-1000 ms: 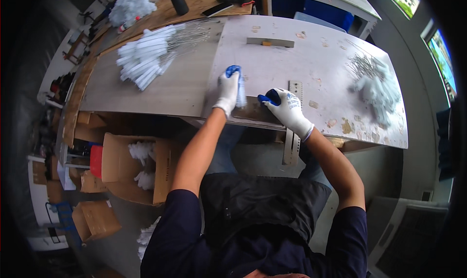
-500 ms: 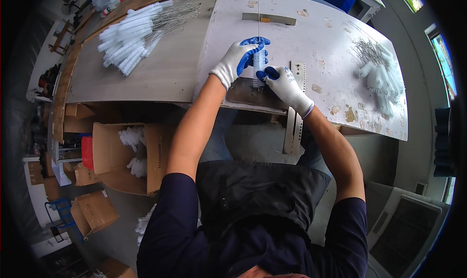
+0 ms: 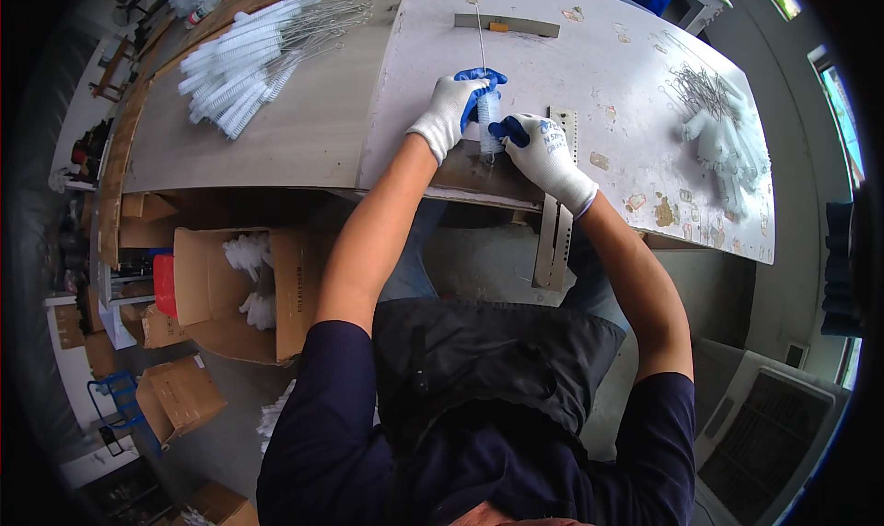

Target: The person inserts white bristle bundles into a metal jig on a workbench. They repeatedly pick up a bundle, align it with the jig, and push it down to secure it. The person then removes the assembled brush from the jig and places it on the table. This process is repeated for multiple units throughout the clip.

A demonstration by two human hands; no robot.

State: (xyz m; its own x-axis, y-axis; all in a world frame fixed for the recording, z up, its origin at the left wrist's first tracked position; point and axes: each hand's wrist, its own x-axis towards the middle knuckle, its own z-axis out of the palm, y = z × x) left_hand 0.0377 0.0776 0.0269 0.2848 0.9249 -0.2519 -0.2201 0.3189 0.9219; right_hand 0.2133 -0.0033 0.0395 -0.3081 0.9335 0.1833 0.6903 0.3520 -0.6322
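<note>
A tube brush (image 3: 488, 121) with pale bristles and a long thin wire handle points away from me over the near part of the table. My left hand (image 3: 453, 110), in a white glove with blue-coated fingers, is closed around it where the bristles meet the wire. In a matching glove, my right hand (image 3: 545, 153) has its fingers curled and pinched against the bristles' right side, near the lower end. A small wire loop shows at the brush's near tip. Parts of the bristles are hidden behind the gloves.
Finished-looking brushes (image 3: 241, 66) lie fanned at the left; another pile of brushes (image 3: 723, 149) lies right. A metal bar (image 3: 525, 27) sits beyond my hands. A perforated metal strip (image 3: 552, 245) overhangs the table's front edge. An open cardboard box (image 3: 216, 291) with brushes stands below left.
The wire handle's far end has swung slightly left. My left hand has shifted a little right, and my right hand has moved slightly right, still at the bristles.
</note>
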